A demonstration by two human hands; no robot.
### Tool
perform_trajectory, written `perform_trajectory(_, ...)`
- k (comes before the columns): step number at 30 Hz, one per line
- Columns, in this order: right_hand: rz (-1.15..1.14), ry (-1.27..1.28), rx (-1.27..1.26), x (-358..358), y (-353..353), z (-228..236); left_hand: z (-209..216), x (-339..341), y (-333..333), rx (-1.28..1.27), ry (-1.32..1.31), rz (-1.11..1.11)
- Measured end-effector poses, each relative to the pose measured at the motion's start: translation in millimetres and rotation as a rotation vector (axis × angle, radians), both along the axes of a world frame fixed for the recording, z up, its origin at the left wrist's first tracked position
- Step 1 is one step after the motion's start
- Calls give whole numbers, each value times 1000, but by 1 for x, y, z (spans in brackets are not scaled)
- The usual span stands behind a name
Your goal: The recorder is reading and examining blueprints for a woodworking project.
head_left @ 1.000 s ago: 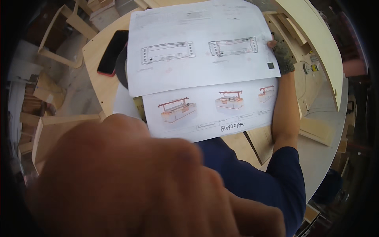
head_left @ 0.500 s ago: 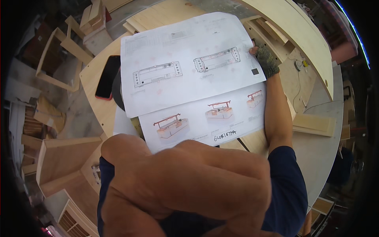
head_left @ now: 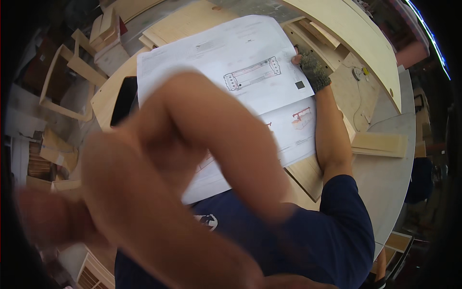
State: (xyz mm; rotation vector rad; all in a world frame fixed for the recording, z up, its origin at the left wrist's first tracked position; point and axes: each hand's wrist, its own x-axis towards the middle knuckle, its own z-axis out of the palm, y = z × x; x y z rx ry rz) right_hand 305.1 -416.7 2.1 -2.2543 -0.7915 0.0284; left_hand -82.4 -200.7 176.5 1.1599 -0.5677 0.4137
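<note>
My right hand (head_left: 314, 71), in a dark fingerless-looking work glove, grips the right edge of a white printed drawing sheet (head_left: 202, 53), its thumb on top. Outline plans are printed on this sheet. A second drawing sheet (head_left: 285, 144) lies under it, with small red and orange furniture sketches. My left hand (head_left: 154, 159) is bare and looms very close to the camera, hiding much of both sheets. Motion smears its fingers, and I cannot make out anything in them.
A dark phone (head_left: 124, 101) lies left of the sheets. Pale wooden boards (head_left: 183, 21) sit behind them, with a long curved panel (head_left: 356, 41) at the right. A small board (head_left: 379, 144) rests right of my forearm. Wooden frames (head_left: 60, 77) stand at far left.
My left hand has shifted left and upward in the view, covering the left plan and uncovering my dark shirt. The right hand keeps its grip; the whole scene has slid slightly left.
</note>
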Motion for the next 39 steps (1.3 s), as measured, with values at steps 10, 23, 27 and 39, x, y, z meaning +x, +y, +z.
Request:
perform_trajectory(10,34,141,62,-2,-1,4,-118,60,119,973,923,1282)
perform_trajectory(23,236,-41,107,1,-4,4,-141,58,145,710,1010,1213)
perform_trajectory(27,249,71,220,-1,0,-4,-166,55,153,391,829,1242)
perform_trajectory(39,129,538,475,-24,4,8,-174,56,175,-203,400,749)
